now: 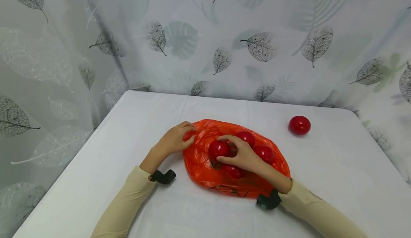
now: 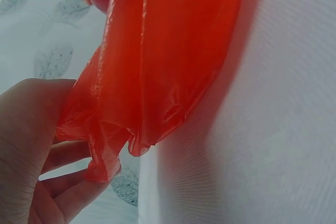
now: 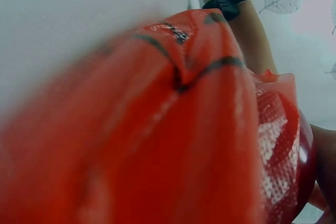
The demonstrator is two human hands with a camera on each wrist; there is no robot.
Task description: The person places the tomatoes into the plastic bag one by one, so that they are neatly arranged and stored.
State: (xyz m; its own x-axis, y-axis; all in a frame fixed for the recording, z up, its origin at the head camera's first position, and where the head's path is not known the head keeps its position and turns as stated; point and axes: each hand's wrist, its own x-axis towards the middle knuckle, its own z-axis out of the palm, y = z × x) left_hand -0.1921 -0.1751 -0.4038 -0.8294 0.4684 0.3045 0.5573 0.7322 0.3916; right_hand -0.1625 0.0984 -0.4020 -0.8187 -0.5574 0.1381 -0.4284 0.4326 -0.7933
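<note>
An orange-red plastic bag (image 1: pixel 205 181) lies spread on the white table, with several glossy red balls (image 1: pixel 264 153) on it. My right hand (image 1: pixel 245 156) grips one red ball (image 1: pixel 218 149) between thumb and fingers, over the middle of the bag. At the bag's left edge, my left hand (image 1: pixel 176 138) holds the thin plastic between thumb and fingers. The left wrist view shows the bag's gathered end (image 2: pixel 105 145) hanging between thumb and fingers. In the right wrist view the bag (image 3: pixel 173 145) hides most of the right hand, and part of a red ball (image 3: pixel 306 166) shows beside it.
Another red ball (image 1: pixel 299 125) sits apart on the white table (image 1: pixel 324 159), toward the back right. Behind the table hangs a leaf-patterned curtain (image 1: pixel 199 34). Each wrist wears a dark strap with a black camera mount (image 1: pixel 164 177).
</note>
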